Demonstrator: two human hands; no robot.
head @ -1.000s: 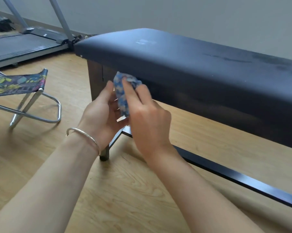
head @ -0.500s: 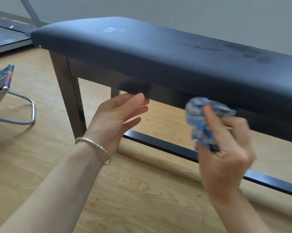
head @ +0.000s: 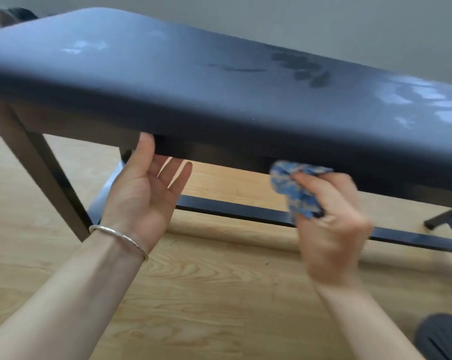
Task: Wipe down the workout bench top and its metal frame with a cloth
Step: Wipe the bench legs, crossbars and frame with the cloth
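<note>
Below the near edge of the bench top (head: 219,81), as the head camera sees it, both bare hands are raised from the bottom of the picture. The left hand (head: 147,193) is under the left part of the bench top, palm turned up and fingers straight and spread, holding nothing. Its thumb tip meets the lower lip of the padding. A thin silver bracelet (head: 118,236) circles that wrist.

Further right beneath the same edge, the right hand (head: 331,229) has its fingers curled tight around a bunched blue patterned cloth (head: 295,188), with the thumb pinning it from the front. The top of the cloth reaches up to the dark rail just under the bench top. That hand is blurred, so the cloth seems to touch the rail, but this cannot be confirmed.

The bench top is a long, dark padded slab running from upper left to the right border. Dark smudges (head: 300,66) mark its surface right of centre, and pale shiny patches (head: 422,100) lie near its right end, with a smaller one near its left end.

Under the bench top's left end a dark metal leg (head: 37,172) slants down to the floor. A black crossbar (head: 235,210) of the frame runs low beneath the bench top, behind both hands. A second foot of the frame shows below its right end.

Light wooden flooring (head: 219,294) spreads under the bench top, and a plain grey wall (head: 323,19) rises behind it. A dark ribbed object (head: 443,336) sits on the floor well below the bench top's right end.
</note>
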